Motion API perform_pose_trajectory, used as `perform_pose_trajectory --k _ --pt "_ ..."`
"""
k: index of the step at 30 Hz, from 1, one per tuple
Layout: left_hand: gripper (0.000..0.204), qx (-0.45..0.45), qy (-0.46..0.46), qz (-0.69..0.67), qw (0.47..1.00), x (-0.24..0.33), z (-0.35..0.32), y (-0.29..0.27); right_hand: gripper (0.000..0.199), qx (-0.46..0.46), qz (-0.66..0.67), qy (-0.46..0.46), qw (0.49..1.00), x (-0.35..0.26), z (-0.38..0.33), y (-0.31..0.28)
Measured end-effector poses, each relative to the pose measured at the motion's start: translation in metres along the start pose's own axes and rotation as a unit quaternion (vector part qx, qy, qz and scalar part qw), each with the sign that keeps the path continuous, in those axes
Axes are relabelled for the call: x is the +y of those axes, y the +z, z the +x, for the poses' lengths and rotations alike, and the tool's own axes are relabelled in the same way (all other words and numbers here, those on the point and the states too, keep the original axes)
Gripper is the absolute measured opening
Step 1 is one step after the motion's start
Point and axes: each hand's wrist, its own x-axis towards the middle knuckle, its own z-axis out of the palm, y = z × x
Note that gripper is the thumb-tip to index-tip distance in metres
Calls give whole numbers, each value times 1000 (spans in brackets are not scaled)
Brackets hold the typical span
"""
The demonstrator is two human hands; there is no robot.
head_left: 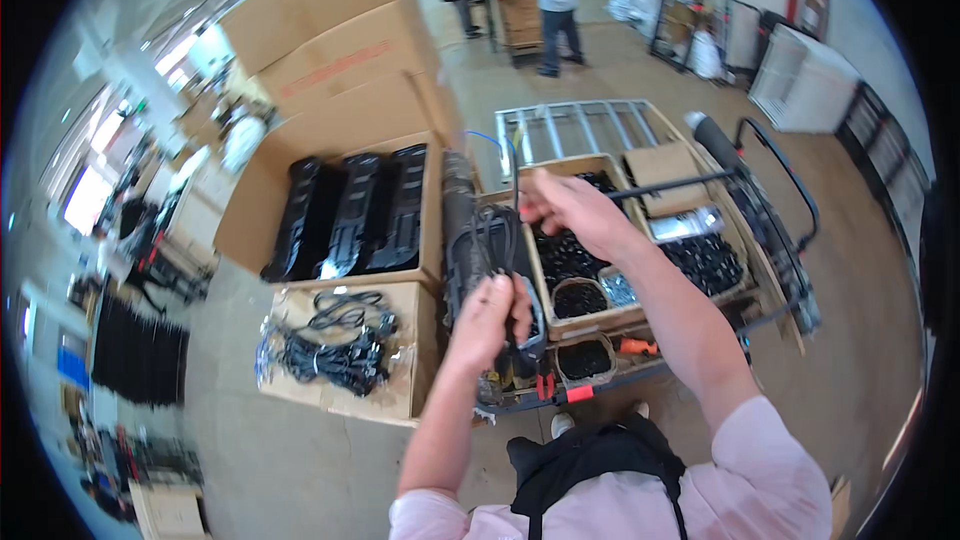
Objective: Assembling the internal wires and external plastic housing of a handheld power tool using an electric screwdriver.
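Observation:
A dark looped cable point(509, 240) hangs between my two hands over the near left side of a cart. My left hand point(484, 322) is closed round the lower part of its loops. My right hand point(578, 212), higher and further right, has its fingers pinched on the upper part of the cable. A thin blue wire end point(484, 135) sticks out beyond the loops. Under my right arm lies a tray point(600, 320) filled with small black parts. My left hand is partly over a dark grey padded-looking item point(460, 230) on the cart.
An open cardboard box point(430, 190) with black moulded parts point(350, 215) stands left. Bundled black cables point(330, 355) lie on another carton point(400, 380) before it. A black tubular handle point(810, 200) rises on the right. Two people point(556, 0) stand at a far cart.

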Motion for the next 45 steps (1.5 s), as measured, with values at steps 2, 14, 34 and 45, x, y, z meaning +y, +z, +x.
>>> perform_pose_trajectory --k 2,14,34,45 --pt "37 -40 -37 -48 997 -38 9 22 43 18 -38 -26 999 16 15 -17" --pt "37 -127 -234 -194 944 -114 23 96 25 201 304 36 930 78 -65 -87" --pt "58 -145 144 594 778 -119 -37 197 27 161 321 32 933 -15 -256 -241" --pt "33 -153 378 491 769 -84 38 281 38 -63 153 155 974 0 -365 -236"
